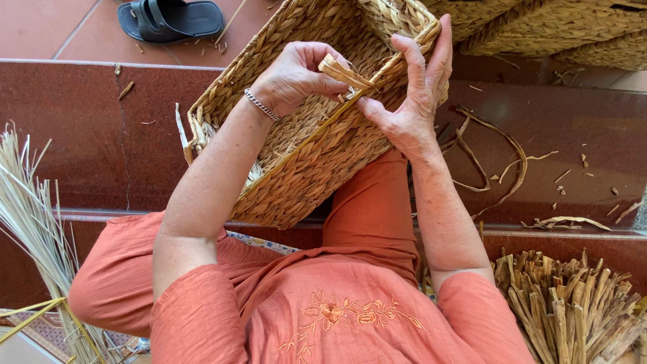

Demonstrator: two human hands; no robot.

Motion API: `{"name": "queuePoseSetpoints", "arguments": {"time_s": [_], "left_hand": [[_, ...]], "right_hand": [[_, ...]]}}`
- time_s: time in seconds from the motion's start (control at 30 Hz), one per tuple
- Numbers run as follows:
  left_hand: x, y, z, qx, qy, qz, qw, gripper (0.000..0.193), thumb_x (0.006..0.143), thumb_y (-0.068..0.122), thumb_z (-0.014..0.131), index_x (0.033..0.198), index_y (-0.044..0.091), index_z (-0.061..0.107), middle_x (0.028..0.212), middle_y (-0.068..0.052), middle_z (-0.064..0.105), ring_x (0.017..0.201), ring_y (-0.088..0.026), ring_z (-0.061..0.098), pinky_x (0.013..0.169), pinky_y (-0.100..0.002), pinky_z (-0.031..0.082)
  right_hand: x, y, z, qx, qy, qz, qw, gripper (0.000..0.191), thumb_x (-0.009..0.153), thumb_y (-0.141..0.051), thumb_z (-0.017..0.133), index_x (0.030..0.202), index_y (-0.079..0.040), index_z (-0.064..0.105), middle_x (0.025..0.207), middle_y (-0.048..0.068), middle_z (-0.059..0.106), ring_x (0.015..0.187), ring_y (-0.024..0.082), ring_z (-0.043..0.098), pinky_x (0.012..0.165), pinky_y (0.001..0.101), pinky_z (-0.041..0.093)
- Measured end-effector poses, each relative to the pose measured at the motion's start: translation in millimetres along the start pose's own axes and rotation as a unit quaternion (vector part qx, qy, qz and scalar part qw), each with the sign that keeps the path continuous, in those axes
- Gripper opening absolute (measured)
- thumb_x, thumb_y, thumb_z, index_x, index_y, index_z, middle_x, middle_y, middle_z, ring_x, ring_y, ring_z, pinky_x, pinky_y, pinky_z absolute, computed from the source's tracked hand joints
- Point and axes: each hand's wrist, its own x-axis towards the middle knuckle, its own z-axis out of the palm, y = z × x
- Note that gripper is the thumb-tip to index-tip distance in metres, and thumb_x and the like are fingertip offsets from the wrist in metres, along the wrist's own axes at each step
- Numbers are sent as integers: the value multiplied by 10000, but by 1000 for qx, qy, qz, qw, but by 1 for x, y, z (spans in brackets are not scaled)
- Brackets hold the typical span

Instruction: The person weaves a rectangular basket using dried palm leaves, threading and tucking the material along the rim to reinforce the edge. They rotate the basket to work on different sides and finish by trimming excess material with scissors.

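Observation:
A rectangular woven straw basket (317, 158) rests tilted on my right knee, its open side facing up and away. My left hand (293, 75), with a metal bracelet on the wrist, pinches a flat dried fibre strand (345, 73) at the basket's near rim. My right hand (411, 94) grips the same rim from the right, its thumb pressing the strand's lower end and its fingers hooked over the basket's edge.
A black sandal (170, 18) lies on the tiled floor at top left. More woven baskets (552, 27) are stacked at top right. A bundle of dried fibre (573, 310) stands at lower right, thin pale reeds (30, 222) at left. Loose strands (499, 162) litter the red step.

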Motion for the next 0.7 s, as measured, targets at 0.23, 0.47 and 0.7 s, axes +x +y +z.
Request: {"name": "queuePoseSetpoints", "arguments": {"time_s": [0.23,0.47,0.7], "left_hand": [[5,2,7,49,7,-6,999,211,874,41,829,1048,47,711,966,-58,770,854,-137,766,713,-314,661],[10,-2,1,94,-48,-11,994,176,881,62,836,1022,34,735,942,-46,766,843,-120,747,735,-307,671],[21,-3,6,168,-32,-55,984,183,858,102,845,910,43,680,866,-52,756,754,-116,750,635,-287,674]], "right_hand": [[-1,2,0,-4,3,-2,1000,810,832,-313,944,1502,-329,489,1724,93,12,1618,323,100,1376,483,260],[-3,2,1,-18,6,-7,1000,808,866,-350,973,1514,-324,492,1732,95,9,1627,320,95,1329,459,241],[-4,5,4,-10,5,-9,1000,839,858,-321,967,1532,-322,468,1724,99,-2,1623,328,86,1338,464,228]]}}
